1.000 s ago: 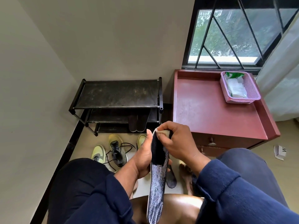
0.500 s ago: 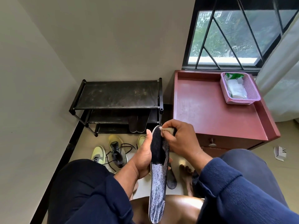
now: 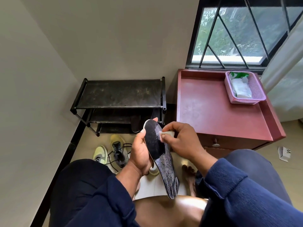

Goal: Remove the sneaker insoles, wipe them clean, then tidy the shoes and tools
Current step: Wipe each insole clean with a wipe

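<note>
walls (image 3: 114, 38): beige | floor (image 3: 88, 141): tiled | window (image 3: 237, 33): barred, daylight | cabinet (image 3: 213, 108): red

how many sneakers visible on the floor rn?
2 clearly: a yellow-green sneaker nearest the wall, and an unlaced sneaker beside it. A pale sliver below the left hand may be a third.

The left hand (image 3: 141, 154) curls round the insole (image 3: 159, 154) from its left; the right hand (image 3: 183, 141) pinches a wipe (image 3: 167, 133) against it.
</note>
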`<action>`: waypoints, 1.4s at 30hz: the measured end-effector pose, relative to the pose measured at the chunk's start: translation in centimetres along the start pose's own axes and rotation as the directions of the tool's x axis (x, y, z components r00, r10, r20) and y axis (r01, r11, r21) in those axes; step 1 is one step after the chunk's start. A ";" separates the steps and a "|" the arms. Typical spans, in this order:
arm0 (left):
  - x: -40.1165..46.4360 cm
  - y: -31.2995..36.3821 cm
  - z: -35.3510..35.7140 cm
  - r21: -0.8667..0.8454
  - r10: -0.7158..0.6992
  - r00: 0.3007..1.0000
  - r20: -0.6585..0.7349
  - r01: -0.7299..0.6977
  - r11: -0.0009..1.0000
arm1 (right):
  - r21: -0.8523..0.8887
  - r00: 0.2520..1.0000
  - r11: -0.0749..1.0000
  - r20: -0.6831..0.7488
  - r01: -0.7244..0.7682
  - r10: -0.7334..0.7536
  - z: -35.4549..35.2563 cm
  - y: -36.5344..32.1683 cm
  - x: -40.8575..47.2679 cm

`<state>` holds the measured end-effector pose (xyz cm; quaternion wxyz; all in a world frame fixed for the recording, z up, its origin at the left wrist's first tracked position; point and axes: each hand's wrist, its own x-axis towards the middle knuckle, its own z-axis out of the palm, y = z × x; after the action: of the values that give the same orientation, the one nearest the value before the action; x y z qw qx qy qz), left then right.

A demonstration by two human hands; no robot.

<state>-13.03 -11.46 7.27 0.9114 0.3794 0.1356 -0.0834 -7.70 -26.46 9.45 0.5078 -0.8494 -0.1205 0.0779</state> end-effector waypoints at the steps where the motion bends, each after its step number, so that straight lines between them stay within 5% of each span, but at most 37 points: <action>1: 0.0 0.1 0.0 0.002 0.018 1.000 -0.020 -0.018 1.000 | -0.028 0.999 0.999 0.023 0.032 -0.031 0.2 -0.2 -0.4; 6: 0.5 0.2 -0.3 0.054 0.070 0.987 -0.146 -0.063 0.997 | -0.153 0.979 0.970 0.098 0.191 -0.177 1.3 -1.0 -1.3; 10: 0.3 0.3 0.0 0.040 0.076 0.988 -0.133 -0.071 0.997 | -0.167 0.996 0.983 -0.014 0.079 -0.083 0.2 -0.4 -0.2; 16: 0.4 0.3 -0.2 0.037 0.056 0.986 -0.155 -0.051 0.998 | -0.172 0.979 0.966 0.096 0.193 -0.179 0.5 -0.8 -1.0; 20: 0.1 0.4 0.2 0.031 0.032 0.986 -0.163 -0.027 0.999 | -0.178 0.997 0.981 -0.018 0.075 -0.080 -0.1 -0.2 0.0; 25: 0.2 0.3 0.1 0.049 -0.010 0.989 -0.148 0.017 0.999 | -0.132 0.987 0.978 0.055 0.160 -0.154 0.5 -0.5 -0.8; 30: 0.0 0.0 0.3 0.061 -0.017 0.992 -0.129 0.025 0.998 | -0.113 0.996 0.991 -0.037 0.074 -0.078 -0.2 0.2 0.3; 35: 0.2 -0.1 0.1 0.069 -0.048 0.993 -0.111 0.056 0.996 | -0.135 0.979 0.970 0.038 0.202 -0.199 0.5 -0.6 -0.8; 42: 0.2 -0.3 -0.1 0.095 -0.050 0.993 -0.108 0.061 0.994 | -0.137 0.990 0.981 -0.015 0.136 -0.139 0.0 -0.3 -0.1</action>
<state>-12.95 -11.59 6.98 0.8806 0.4237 0.1898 -0.0952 -7.86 -26.34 9.71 0.4543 -0.8726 -0.1779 0.0239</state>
